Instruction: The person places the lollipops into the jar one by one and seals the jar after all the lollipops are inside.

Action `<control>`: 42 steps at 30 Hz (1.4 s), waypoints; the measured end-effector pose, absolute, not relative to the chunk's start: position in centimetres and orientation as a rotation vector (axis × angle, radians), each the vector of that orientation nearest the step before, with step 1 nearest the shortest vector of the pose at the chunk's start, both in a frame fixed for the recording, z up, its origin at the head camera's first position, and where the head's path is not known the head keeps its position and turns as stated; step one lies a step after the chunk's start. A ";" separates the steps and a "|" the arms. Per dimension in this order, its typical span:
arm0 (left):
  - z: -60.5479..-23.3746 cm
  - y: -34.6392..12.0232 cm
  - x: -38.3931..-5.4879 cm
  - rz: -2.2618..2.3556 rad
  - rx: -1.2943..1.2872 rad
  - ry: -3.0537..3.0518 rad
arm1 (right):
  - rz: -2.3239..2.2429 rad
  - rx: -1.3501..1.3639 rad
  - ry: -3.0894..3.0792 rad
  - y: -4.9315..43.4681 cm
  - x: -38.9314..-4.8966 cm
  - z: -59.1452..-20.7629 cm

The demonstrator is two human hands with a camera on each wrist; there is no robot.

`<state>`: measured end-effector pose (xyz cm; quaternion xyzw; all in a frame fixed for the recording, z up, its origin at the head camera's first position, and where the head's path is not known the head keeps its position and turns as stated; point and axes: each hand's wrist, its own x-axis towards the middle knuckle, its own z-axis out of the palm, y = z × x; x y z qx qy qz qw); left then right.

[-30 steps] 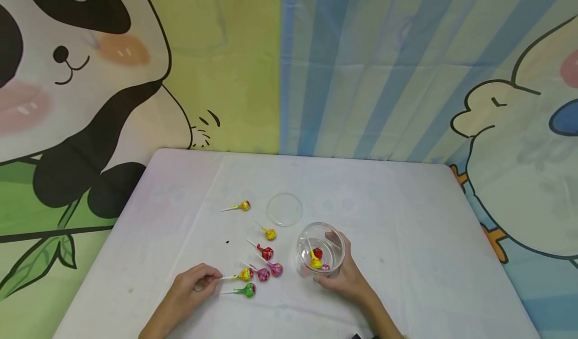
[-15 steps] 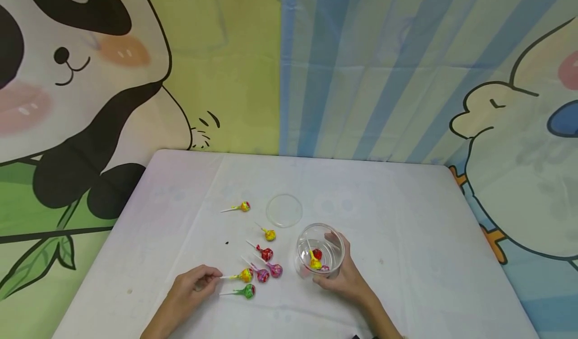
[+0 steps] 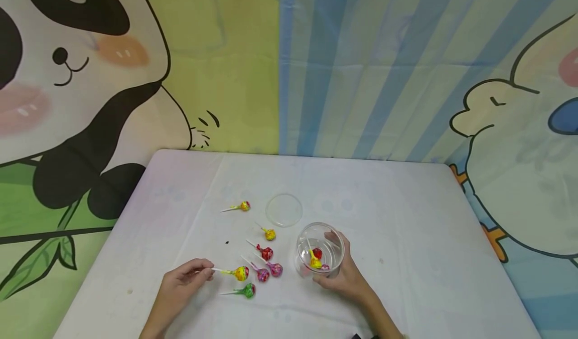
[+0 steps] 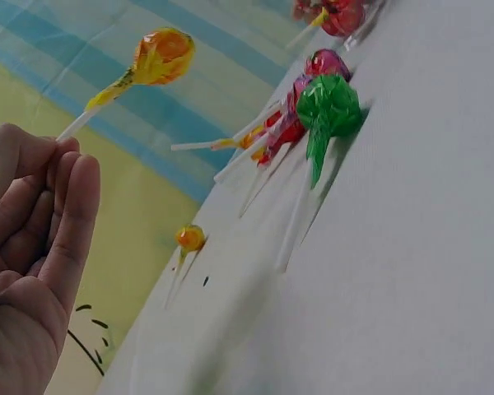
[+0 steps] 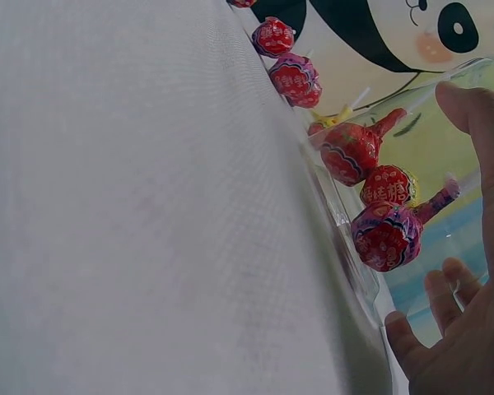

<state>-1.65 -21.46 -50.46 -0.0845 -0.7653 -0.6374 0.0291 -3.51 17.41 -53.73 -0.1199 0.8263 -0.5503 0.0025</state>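
Between left fingers (image 4: 20, 154), yellow lollipop (image 4: 160, 59)

Soft, even light; wrist cams dimmer.
Faint shadow nr L hand (image 3: 181, 285); blurry one on table (image 4: 428, 247), L wrist cam.

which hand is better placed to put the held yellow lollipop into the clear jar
Probably the left hand: it pinches the yellow lollipop by its stick, while the right hand grips the clear jar.

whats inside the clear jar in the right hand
Inside the jar I can see a red lollipop, a yellow lollipop and a purple lollipop. Whatever lies directly beneath them is covered, so I can't tell.
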 end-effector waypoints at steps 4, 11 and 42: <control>-50.4 -20.8 -1.7 -2.141 -0.238 -2.267 | -1.732 -0.401 2.593 17.4 -3.5 -53.8; -50.5 -20.2 -1.8 -2.135 -0.171 -2.310 | -1.750 -0.420 2.583 17.5 -3.5 -53.9; -47.1 -13.7 -7.2 -2.305 -0.708 -2.297 | -1.709 -0.333 2.587 17.3 -3.4 -53.2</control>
